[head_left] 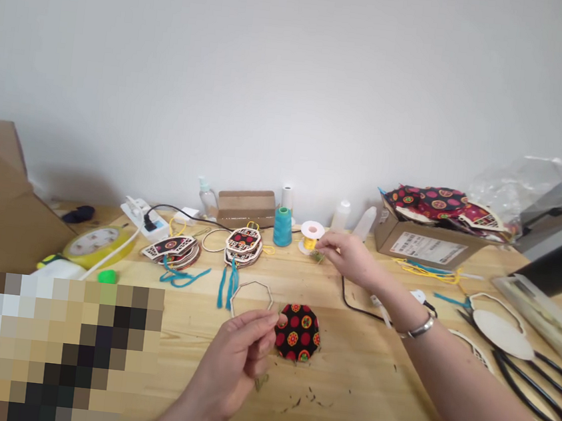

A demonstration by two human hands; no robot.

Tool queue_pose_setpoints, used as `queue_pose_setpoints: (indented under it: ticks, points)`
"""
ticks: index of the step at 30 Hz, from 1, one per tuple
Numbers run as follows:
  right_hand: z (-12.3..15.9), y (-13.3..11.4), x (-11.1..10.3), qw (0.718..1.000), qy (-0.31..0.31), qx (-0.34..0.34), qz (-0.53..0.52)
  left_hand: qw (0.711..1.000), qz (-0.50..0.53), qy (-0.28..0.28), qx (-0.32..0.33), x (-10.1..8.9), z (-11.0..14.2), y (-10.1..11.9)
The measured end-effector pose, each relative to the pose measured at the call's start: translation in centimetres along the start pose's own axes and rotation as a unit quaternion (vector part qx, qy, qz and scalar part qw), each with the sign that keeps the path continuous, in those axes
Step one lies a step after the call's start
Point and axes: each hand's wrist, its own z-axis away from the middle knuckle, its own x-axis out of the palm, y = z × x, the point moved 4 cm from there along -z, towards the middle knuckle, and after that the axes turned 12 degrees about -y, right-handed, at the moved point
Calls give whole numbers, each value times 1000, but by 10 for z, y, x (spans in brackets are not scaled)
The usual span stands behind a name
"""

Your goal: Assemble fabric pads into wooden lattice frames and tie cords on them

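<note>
left hand (245,347) pinching green string (259,382), tail hanging below. right hand (351,258) farther off, fingertips pinching green string too, near yellow spool (309,244). black flowery cloth piece (298,334) just beside left fingers; can't tell if touching. on counter (372,394): thin ring (254,283), blue thread cone (283,229), box (387,234) full of cloth bits.

One teal cone (283,229), one yellow spool (309,244)

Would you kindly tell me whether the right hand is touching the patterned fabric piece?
Apart: in the head view, the wooden tabletop shows plainly between the right hand and the patterned fabric piece.
</note>
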Motion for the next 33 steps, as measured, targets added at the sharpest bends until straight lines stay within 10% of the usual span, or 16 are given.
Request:
queue_pose_setpoints:
  ticks: [11,25,33]
  points:
    - [-7,20,-11,979,111,135,-106,999,11,38,11,-24,12,-10]
    - [-15,0,-45,930,191,126,-286,996,-24,88,4,-51,27,-15]
    - [-17,-7,-66,948,216,129,-196,990,-26,139,-5,-54,38,-15]
